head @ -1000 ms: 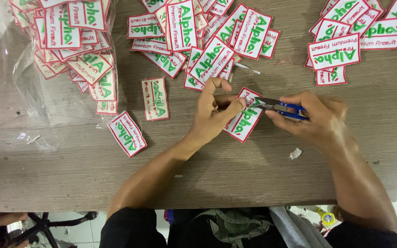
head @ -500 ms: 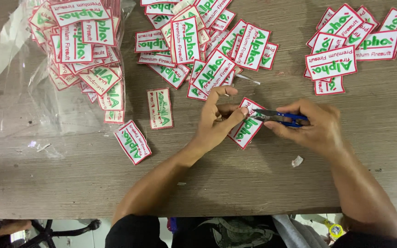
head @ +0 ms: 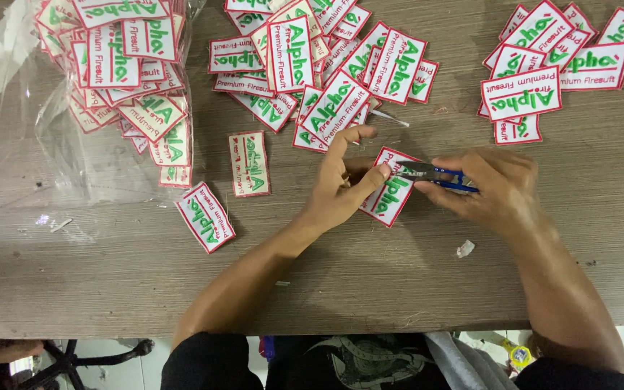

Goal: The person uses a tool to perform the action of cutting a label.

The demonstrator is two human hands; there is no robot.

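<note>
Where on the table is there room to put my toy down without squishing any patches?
The widest bare wood is the near edge strip, below both forearms. Another gap lies right of the right hand, under the right-hand patch pile. The far side is crowded: the plastic bag of patches, the middle heap, and the left hand holding a patch against the snips.

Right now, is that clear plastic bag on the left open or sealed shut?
Open: the clear plastic bag lies flat on the table and patches spill from its mouth. Neither hand touches it.

Left hand [head: 341, 184] hides part of the held patch [head: 390, 193].
</note>
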